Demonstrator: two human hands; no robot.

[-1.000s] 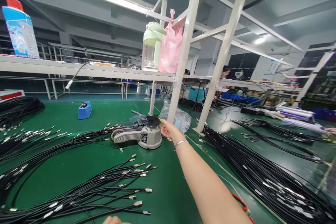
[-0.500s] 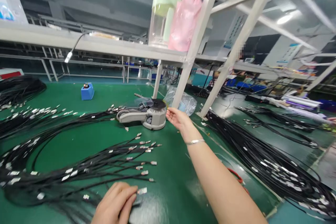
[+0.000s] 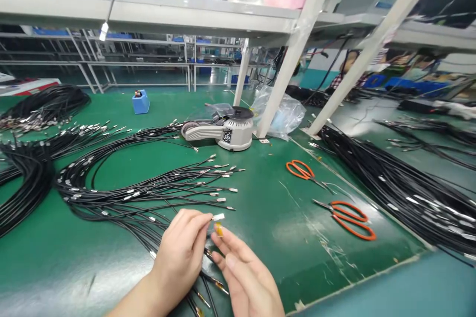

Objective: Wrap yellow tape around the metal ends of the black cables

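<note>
My left hand point(image 3: 182, 247) pinches a black cable close to its white-tipped end point(image 3: 218, 217). Just below that end, a small piece of amber tape point(image 3: 219, 230) sits at the fingertips of my right hand point(image 3: 249, 275). Both hands are close together over the front of the bench. Under and beside them lie black cables point(image 3: 122, 198) with white tags, some ends wrapped in amber tape. A grey tape dispenser point(image 3: 238, 133) with a round black top stands farther back.
Two orange-handled cutters point(image 3: 353, 220) lie to the right on the green bench point(image 3: 275, 208). More black cables point(image 3: 390, 193) spread along the right. A blue container point(image 3: 141, 102) stands at the back left. White posts point(image 3: 286, 84) carry an overhead shelf point(image 3: 167, 12). Clear plastic point(image 3: 284, 114) lies behind the dispenser.
My right hand has come back from the tape dispenser to my left hand, with amber tape at its fingertips. The left hand still holds the cable end. The view has tilted downward.
</note>
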